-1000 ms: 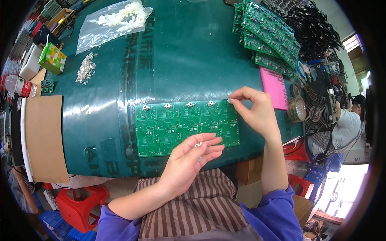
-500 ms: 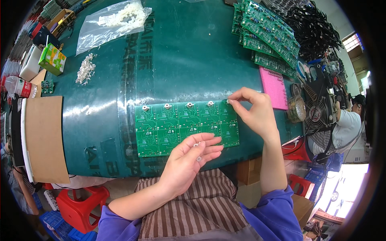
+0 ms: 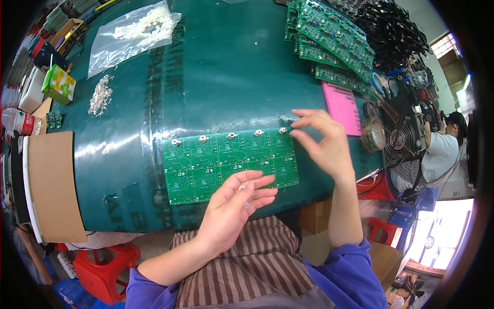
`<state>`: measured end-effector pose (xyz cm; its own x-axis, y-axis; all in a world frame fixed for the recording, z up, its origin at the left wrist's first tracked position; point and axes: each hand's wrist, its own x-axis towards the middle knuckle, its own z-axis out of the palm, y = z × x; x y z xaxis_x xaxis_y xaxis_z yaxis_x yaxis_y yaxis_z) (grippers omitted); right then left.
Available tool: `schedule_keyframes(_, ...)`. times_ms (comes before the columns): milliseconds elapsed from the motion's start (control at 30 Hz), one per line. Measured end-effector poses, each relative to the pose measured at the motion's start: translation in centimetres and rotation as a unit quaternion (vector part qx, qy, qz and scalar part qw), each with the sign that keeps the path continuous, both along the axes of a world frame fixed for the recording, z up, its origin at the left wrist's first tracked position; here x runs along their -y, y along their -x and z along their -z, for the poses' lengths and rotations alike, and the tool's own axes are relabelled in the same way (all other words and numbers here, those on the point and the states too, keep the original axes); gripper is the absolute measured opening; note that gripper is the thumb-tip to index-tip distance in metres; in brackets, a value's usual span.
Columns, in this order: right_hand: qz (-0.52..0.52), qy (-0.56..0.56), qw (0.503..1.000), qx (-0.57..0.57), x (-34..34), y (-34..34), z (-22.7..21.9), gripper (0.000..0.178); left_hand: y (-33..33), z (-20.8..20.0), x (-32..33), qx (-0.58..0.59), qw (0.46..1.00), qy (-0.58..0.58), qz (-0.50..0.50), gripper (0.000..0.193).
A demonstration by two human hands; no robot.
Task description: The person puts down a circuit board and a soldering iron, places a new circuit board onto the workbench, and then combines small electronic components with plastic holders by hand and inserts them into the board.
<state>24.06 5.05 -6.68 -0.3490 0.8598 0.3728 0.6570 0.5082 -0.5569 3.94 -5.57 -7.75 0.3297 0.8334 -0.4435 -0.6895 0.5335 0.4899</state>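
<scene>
A green circuit board panel lies on the dark green table cover, with a row of several small white parts along its far edge. My right hand hovers at the panel's far right corner, fingertips parted just beside the last white part. My left hand rests palm up at the panel's near edge, cupping a few small white parts.
Stacked green boards and black cables fill the far right, with a pink pad and a fan nearer. A plastic bag of white parts, a metal pile and cardboard lie left. Another person is at right.
One more white part now sits at the panel's far right corner. My right fingers have parted there. The left hand has barely moved.
</scene>
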Motion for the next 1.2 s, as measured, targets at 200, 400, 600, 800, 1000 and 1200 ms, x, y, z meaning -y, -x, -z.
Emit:
schedule_keyframes(200, 0.282, -0.129, 0.932, 0.186, -3.9, -9.4, 0.1, 0.009, -0.1, -0.2, 0.2, -0.013, 0.999, -0.039, 0.002, 0.022)
schedule_keyframes(400, 0.339, -0.065, 0.903, 0.256, -6.7, -14.0, 1.7, 0.013, 0.0, -0.1, 0.4, -0.021, 0.998, -0.043, 0.046, 0.024)
schedule_keyframes(600, 0.351, -0.057, 0.916, 0.186, -6.7, -13.6, 1.7, 0.014, 0.2, 0.2, 0.6, -0.057, 0.995, -0.065, 0.053, 0.027)
schedule_keyframes(800, 0.358, -0.119, 0.907, 0.187, -5.0, -11.9, 0.7, 0.008, -0.1, -0.7, 0.4, -0.057, 0.997, -0.025, 0.048, 0.022)
schedule_keyframes(1000, 0.037, 0.187, 0.928, -0.32, 4.8, 0.1, -2.1, 0.01, -0.1, -0.2, 0.4, -0.046, 0.998, -0.032, 0.024, 0.019)
schedule_keyframes(1200, -0.07, 0.212, 0.906, -0.36, 9.0, 4.0, -0.8, 0.016, -0.2, 0.2, 0.7, -0.004, 0.999, -0.039, 0.013, 0.022)
